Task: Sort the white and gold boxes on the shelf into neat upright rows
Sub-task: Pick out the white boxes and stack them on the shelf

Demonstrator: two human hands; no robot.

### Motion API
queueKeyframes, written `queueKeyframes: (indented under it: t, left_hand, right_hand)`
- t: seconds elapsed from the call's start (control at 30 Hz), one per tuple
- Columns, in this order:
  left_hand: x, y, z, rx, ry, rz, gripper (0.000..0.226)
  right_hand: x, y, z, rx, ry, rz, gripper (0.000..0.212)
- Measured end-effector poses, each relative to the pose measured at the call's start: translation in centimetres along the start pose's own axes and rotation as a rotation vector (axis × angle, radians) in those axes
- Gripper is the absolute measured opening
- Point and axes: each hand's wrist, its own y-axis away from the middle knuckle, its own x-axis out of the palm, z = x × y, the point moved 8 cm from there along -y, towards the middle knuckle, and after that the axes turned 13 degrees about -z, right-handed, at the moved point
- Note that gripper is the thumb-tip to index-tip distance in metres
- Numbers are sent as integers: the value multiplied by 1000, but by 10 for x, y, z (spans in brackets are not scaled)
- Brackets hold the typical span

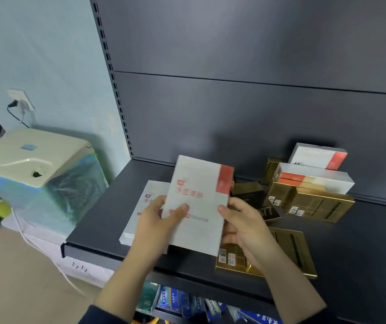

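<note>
Both hands hold one white box with a red corner (199, 204) tilted above the dark shelf (93, 232). My left hand (161, 228) grips its lower left edge, my right hand (241, 225) its right edge. A second white box (140, 211) lies flat under it at the shelf's left. A gold box (288, 251) lies flat below my right hand. At the back right, gold boxes (316, 206) lie in a loose pile with two white boxes (313, 181) resting on top, one (318, 155) against the back panel. A dark box (250, 195) lies in the middle.
A cream and blue appliance (35, 169) stands left of the shelf, plugged into a wall socket (21, 101). Blue and green packets (187, 300) fill the lower shelf. The shelf's right half (362, 242) is bare dark metal.
</note>
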Motion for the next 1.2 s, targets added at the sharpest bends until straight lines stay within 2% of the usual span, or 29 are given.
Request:
queueKeyframes:
  t: [0.13,0.33,0.5,0.6,0.67,0.8,1.0,1.1,1.2]
  left_hand:
    - [-41,-26,10,-7,-127,-183,11]
    - [-58,-50,27,-37,-390,-228,16]
    - [-64,-56,38,-4,-708,-303,36]
    - [-64,-53,34,5,-735,-344,57]
    - [-60,-53,28,55,-758,-345,59]
    - [-41,-49,2,268,-779,-366,54]
    - [29,-29,-28,479,-605,-248,36]
    - [73,-8,-28,521,-530,-97,32]
    - [113,12,-18,521,-527,76,38]
  right_hand:
    - [-29,-7,-4,25,42,-109,19]
    - [-63,-10,-18,90,29,-229,13]
    - [-83,-7,-22,93,57,-294,14]
    - [-101,-3,-22,85,61,-345,14]
    - [-112,-2,-20,77,71,-372,14]
    - [-142,-3,-5,59,88,-447,15]
    - [-185,-9,13,-15,173,-523,13]
    - [-205,-9,11,-51,242,-559,13]
    - [-226,-9,12,-127,356,-632,19]
